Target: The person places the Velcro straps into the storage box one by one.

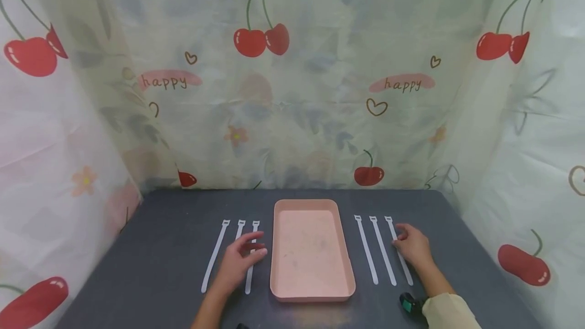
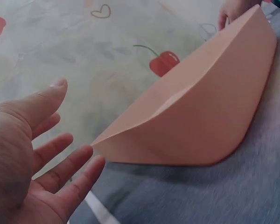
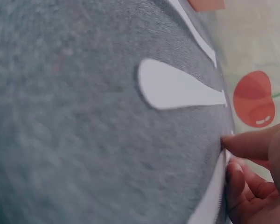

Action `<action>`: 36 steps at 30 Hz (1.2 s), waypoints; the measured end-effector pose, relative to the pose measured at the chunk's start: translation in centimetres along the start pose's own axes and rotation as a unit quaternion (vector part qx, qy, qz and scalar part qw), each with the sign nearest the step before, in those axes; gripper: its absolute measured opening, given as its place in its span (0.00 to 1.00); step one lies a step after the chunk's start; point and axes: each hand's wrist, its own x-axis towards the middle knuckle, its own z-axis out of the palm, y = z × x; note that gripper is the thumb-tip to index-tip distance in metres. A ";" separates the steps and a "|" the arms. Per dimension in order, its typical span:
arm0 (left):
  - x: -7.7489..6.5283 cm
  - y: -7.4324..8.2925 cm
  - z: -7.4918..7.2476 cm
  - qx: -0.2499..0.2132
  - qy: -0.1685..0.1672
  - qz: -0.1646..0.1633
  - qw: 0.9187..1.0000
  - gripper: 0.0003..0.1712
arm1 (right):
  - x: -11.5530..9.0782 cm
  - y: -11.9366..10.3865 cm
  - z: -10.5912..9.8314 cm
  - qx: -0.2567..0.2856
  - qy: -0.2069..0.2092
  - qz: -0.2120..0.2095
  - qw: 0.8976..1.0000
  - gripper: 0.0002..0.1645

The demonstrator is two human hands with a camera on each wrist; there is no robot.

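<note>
"Cherry-printed cloth [image 1: 315, 116] hangs behind a dark table [image 1: 160, 248]. What are the hands up to?"

"Right hand [image 1: 413, 245] first: thumb and fingertips nearly together, pinching the outermost strap [image 1: 404, 268] on its side, up toward the slotted end. Held by the edges, I'd judge, because so flat a strip offers little else."

"And the left hand [image 1: 235, 263]?"

"Fingers spread, thumb well apart, nothing in its grasp! It's over the inner strap [image 1: 249, 281] on its side; whether skin meets strap, I can't tell."

"Further out?"

"One pink tray [image 1: 313, 253] sits between the two hands, lengthwise from the person, probably central so both sides reach it equally."

"Straps, count them!"

"Six, all white! Three left of the tray, three right, slotted ends facing away, likely spaced so each can be taken singly."
</note>
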 end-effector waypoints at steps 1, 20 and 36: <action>0.1 -0.1 0.2 -0.001 0.002 0.001 1.000 0.26 | 0.0 -0.1 0.0 -0.002 0.000 0.001 1.000 0.27; 0.5 -0.9 1.4 0.081 -0.042 -0.036 0.995 0.26 | -0.5 -1.2 0.0 -0.033 0.014 0.026 0.999 0.27; 0.5 -1.0 0.8 0.093 -0.107 -0.067 0.988 0.30 | -0.4 -0.4 -0.4 -0.034 -0.004 -0.068 0.997 0.17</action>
